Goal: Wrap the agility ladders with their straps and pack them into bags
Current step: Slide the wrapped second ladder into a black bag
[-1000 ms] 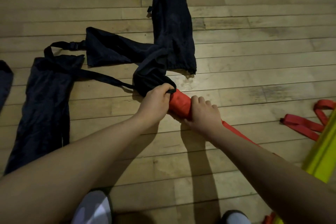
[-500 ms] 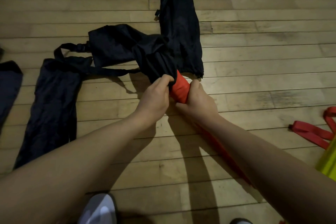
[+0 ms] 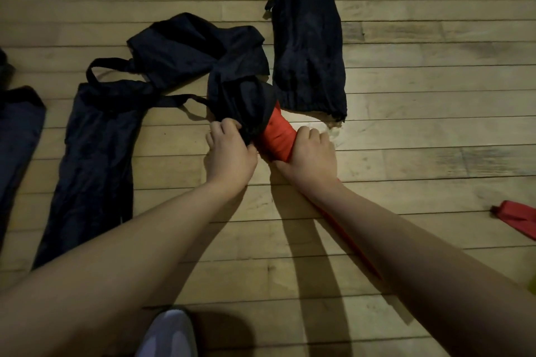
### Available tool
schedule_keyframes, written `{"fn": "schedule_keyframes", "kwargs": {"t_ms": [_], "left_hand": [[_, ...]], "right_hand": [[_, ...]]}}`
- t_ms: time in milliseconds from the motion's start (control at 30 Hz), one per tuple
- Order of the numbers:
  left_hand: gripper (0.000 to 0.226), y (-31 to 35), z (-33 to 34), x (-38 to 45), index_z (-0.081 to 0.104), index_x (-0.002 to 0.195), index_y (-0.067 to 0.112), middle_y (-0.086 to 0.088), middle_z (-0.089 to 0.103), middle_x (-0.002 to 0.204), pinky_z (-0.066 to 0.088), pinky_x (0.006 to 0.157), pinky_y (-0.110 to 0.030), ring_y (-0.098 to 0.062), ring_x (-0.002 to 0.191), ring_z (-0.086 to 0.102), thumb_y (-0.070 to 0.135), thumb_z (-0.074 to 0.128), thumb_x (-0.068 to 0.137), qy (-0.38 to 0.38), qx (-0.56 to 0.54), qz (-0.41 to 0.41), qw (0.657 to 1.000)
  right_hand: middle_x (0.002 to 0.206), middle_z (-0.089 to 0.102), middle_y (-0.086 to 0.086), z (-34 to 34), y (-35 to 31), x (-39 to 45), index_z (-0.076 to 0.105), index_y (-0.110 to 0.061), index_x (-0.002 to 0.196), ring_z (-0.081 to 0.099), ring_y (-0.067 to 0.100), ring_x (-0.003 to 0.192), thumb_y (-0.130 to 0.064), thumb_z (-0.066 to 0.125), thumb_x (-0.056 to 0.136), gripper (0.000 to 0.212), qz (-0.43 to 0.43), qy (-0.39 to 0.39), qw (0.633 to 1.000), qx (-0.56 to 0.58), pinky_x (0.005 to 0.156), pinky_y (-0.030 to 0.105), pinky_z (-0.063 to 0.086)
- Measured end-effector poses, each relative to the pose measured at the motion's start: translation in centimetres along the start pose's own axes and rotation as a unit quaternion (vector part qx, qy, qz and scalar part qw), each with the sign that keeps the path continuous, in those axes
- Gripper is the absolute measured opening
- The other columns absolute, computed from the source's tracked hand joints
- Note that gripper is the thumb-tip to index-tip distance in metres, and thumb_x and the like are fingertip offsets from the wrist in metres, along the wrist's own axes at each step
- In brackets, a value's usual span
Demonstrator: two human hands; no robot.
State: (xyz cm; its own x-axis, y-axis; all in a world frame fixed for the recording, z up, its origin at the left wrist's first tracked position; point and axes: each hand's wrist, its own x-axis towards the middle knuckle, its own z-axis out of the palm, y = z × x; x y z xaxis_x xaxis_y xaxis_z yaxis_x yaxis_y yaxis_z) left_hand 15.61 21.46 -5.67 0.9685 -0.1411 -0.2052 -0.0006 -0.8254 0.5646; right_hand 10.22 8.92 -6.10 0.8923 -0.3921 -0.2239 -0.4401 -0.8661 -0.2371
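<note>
Spare bags (image 3: 95, 151): flat on floor, unfilled.
Left hand (image 3: 229, 151): grip pinches bag mouth (image 3: 249, 107).
Red ladder (image 3: 275, 136): strap-wrapped, tip just inside bag.
Right hand (image 3: 311, 153): grip clenched around ladder.
Loose red strap (image 3: 519, 217): another ladder probably unpacked.

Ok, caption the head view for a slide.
Left hand holds the dark bag mouth while right hand feeds in the red wrapped ladder.

Centre of the plank floor (image 3: 420, 136): wrapped ladder bundle (image 3: 277, 136), far end inside the mouth of a crumpled bag (image 3: 203, 61). Left hand (image 3: 229, 153) at the bag mouth, right hand (image 3: 311, 153) around the bundle. Behind-right, a flat bag (image 3: 307, 38); left, another bag (image 3: 92, 159); far right, loose strap (image 3: 519, 219); nearest, a shoe (image 3: 168, 336).
</note>
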Motion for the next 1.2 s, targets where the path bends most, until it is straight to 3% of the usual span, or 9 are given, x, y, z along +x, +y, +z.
{"fn": "schedule_keyframes", "kwargs": {"t_ms": [100,233,333,400,567,767,867,1067,1200], "left_hand": [[0.029,0.2,0.0,-0.3,0.050,0.120,0.009,-0.009,0.046,0.123,0.043,0.095,-0.035,-0.024,0.117,0.045,0.010,0.055,0.092,-0.015,-0.011,-0.009,1.000],[0.030,0.8,-0.5,-1.1,0.051,0.116,0.010,-0.007,0.055,0.110,0.048,0.081,-0.032,-0.020,0.097,0.053,-0.006,0.040,0.093,-0.043,-0.064,0.080,0.994],[0.037,1.9,-0.5,-1.1,0.053,0.125,0.011,-0.004,0.049,0.116,0.041,0.089,-0.026,-0.019,0.109,0.048,-0.004,0.037,0.095,-0.060,-0.071,0.123,0.988],[0.035,2.7,-0.4,-0.7,0.052,0.131,0.013,-0.004,0.043,0.113,0.038,0.093,-0.026,-0.021,0.111,0.046,0.008,0.040,0.099,-0.065,-0.066,0.130,0.987],[0.036,4.7,-0.8,1.1,0.056,0.133,0.026,-0.007,0.047,0.112,0.045,0.089,-0.039,-0.026,0.106,0.051,0.032,0.047,0.098,-0.019,0.073,0.161,0.984],[0.043,6.9,-0.1,1.2,0.066,0.119,0.022,-0.008,0.042,0.113,0.031,0.090,-0.038,-0.029,0.106,0.038,0.045,0.035,0.100,-0.028,0.211,0.270,0.939],[0.042,5.9,0.2,-0.1,0.068,0.111,0.020,-0.005,0.039,0.107,0.029,0.090,-0.037,-0.027,0.101,0.035,0.043,0.034,0.101,-0.053,0.158,0.274,0.947],[0.043,2.0,-0.2,-2.1,0.064,0.120,0.013,0.001,0.042,0.091,0.039,0.081,-0.037,-0.018,0.085,0.043,0.037,0.036,0.099,-0.112,-0.026,0.310,0.944],[0.038,-0.2,-0.5,-3.3,0.048,0.139,0.022,0.016,0.046,0.088,0.034,0.082,-0.019,-0.005,0.089,0.047,0.026,0.034,0.104,-0.181,-0.099,0.240,0.949]], "right_hand": [[0.120,0.049,0.010,0.0,1.3,-1.3,0.039,-0.010,0.123,0.047,0.028,0.113,-0.050,0.068,0.079,0.067,-0.014,0.003,1.000,-0.027,0.091,0.036,0.038],[0.115,0.049,0.008,-0.3,3.4,-3.5,0.040,-0.011,0.120,0.052,0.028,0.107,-0.055,0.066,0.078,0.066,0.021,-0.030,0.999,-0.032,0.083,0.039,0.042],[0.115,0.048,0.007,-0.7,3.8,-3.8,0.040,-0.012,0.119,0.054,0.029,0.102,-0.054,0.065,0.078,0.063,0.025,-0.057,0.998,-0.011,0.071,0.036,0.037],[0.114,0.048,0.005,-0.9,3.7,-3.9,0.039,-0.014,0.117,0.056,0.028,0.098,-0.053,0.066,0.078,0.061,0.019,-0.053,0.998,0.007,0.067,0.035,0.037],[0.111,0.044,0.003,-1.3,3.2,-4.9,0.037,-0.014,0.112,0.057,0.026,0.086,-0.045,0.066,0.081,0.053,-0.005,-0.026,0.998,0.052,0.059,0.033,0.035],[0.108,0.043,0.003,-1.5,2.0,-4.5,0.035,-0.012,0.107,0.055,0.027,0.090,-0.041,0.067,0.080,0.050,-0.014,-0.016,0.995,0.093,0.061,0.032,0.035],[0.105,0.044,0.003,-1.5,1.9,-3.9,0.038,-0.011,0.107,0.056,0.028,0.092,-0.040,0.069,0.080,0.051,0.009,-0.009,0.991,0.134,0.062,0.032,0.035],[0.107,0.049,0.004,-1.4,1.7,-2.7,0.043,-0.012,0.112,0.057,0.021,0.088,-0.046,0.072,0.075,0.059,0.052,0.017,0.973,0.225,0.067,0.037,0.049],[0.104,0.057,0.001,-0.8,1.1,-1.1,0.050,-0.015,0.112,0.061,0.019,0.090,-0.057,0.064,0.062,0.067,0.085,0.024,0.961,0.263,0.069,0.038,0.055]]}}
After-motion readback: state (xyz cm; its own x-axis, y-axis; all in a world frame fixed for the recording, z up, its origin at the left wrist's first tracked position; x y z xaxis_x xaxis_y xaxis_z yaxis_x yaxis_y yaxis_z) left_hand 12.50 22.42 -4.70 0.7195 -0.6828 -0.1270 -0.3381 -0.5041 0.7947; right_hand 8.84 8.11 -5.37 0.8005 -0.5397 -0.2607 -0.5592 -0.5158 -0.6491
